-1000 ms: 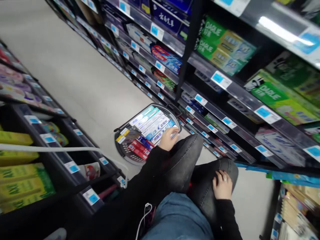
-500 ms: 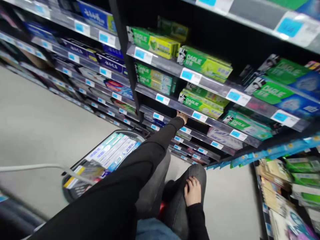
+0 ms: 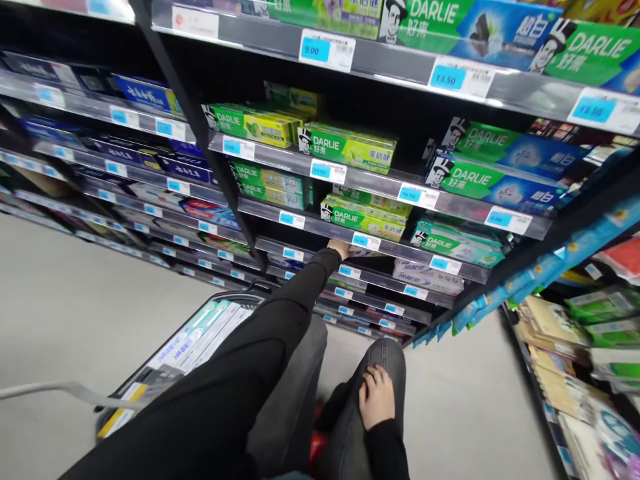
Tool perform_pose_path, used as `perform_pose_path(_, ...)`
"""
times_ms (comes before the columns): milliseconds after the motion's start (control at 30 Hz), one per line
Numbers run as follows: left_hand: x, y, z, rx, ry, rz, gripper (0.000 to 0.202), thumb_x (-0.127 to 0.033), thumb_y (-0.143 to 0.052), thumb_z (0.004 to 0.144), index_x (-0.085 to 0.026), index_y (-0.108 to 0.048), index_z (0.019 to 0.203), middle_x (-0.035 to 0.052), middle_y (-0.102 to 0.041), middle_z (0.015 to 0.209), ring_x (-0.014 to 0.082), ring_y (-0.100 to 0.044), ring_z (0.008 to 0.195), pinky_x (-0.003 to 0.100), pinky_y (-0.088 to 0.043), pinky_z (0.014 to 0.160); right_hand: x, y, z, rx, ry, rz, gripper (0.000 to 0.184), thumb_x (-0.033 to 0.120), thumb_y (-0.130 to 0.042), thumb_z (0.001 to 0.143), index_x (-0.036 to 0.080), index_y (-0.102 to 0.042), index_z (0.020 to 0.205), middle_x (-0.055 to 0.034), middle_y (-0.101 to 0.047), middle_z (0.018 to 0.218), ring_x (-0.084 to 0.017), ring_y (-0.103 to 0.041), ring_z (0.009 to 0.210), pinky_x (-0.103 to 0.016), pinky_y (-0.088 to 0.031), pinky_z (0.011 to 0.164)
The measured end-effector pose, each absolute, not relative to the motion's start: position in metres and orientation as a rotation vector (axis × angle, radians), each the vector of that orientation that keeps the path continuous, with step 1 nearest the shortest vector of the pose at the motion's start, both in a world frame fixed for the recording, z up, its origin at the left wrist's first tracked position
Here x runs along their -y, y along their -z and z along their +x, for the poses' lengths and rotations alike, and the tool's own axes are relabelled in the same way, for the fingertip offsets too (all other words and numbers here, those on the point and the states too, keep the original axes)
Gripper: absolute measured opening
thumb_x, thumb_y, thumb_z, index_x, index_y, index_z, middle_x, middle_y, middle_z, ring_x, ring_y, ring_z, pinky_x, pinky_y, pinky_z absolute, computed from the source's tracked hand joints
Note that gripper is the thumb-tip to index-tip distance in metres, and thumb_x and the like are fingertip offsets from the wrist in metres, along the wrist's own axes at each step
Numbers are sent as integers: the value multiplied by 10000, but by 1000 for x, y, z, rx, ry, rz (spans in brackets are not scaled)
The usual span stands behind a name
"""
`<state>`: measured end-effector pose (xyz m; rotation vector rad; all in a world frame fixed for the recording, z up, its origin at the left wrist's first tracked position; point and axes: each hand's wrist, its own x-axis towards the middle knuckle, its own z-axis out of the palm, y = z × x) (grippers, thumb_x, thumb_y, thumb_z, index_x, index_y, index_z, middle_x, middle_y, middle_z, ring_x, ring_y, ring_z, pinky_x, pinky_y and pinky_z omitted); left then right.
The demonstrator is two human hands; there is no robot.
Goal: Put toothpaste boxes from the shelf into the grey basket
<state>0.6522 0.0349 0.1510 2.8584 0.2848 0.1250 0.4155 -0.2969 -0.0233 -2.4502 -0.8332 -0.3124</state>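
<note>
My left hand (image 3: 340, 249) reaches into a low shelf, under the lip of the shelf above. Its fingers are hidden there, so I cannot see whether they grip anything. Just right of it, the end of a pale box (image 3: 364, 253) shows, apparently touching or close to the hand. Above stand green and yellow toothpaste boxes (image 3: 364, 217) marked DARLIE. Further right on the low shelf lie white toothpaste boxes (image 3: 429, 275). My right hand (image 3: 377, 397) rests on my right knee, fingers laid flat over the grey jeans, holding nothing.
A dark basket (image 3: 120, 393) with several boxes (image 3: 193, 337) stands on the floor at left, partly behind my left arm. Price-tagged shelf edges (image 3: 380, 170) run across. Blue packets (image 3: 540, 270) hang along the shelf's right end. Another goods rack (image 3: 555, 407) stands at right.
The view has tilted up and shifted right, showing more upper shelves. My left hand remains in the low shelf, and a pale box end now shows beside it. My right hand stays on the knee.
</note>
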Motion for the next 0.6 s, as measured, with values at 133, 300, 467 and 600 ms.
perform_pose_path(133, -42, -146, 632, -339, -204, 2847, 539, -389, -762, 699, -110, -663, 1150, 176, -667, 1121, 325, -618, 1067, 349, -476, 931, 301, 25, 415, 821, 287, -2436, 278, 132, -447, 837, 193, -705, 919, -93, -694, 1048, -285, -558, 1114, -451, -445, 930)
perform_pose_path(300, -51, -149, 595, -257, -421, 2779, 520, -373, -737, 743, -140, -625, 1194, 118, -633, 1180, 252, -589, 1107, 304, -443, 981, 304, 29, 417, 844, 293, -2432, 262, 143, -461, 842, 187, -707, 922, -87, -695, 1052, -282, -552, 1117, -439, -440, 929)
perform_pose_path(467, -51, -151, 538, -81, -521, 2693, 418, -288, -757, 713, -128, -636, 1080, 97, -647, 1052, 230, -596, 1010, 320, -465, 925, 306, 24, 417, 753, 140, -2302, 215, 218, -497, 843, 194, -705, 888, -91, -702, 1018, -300, -543, 1127, -473, -439, 939)
perform_pose_path(600, -34, -158, 468, -47, -622, 2547, 427, -315, -781, 680, -144, -640, 1044, 79, -666, 1011, 215, -621, 949, 311, -488, 878, 307, -9, 431, 481, -99, -2003, 342, 438, -532, 852, 187, -646, 1055, -123, -682, 1047, -292, -601, 1030, -519, -478, 919)
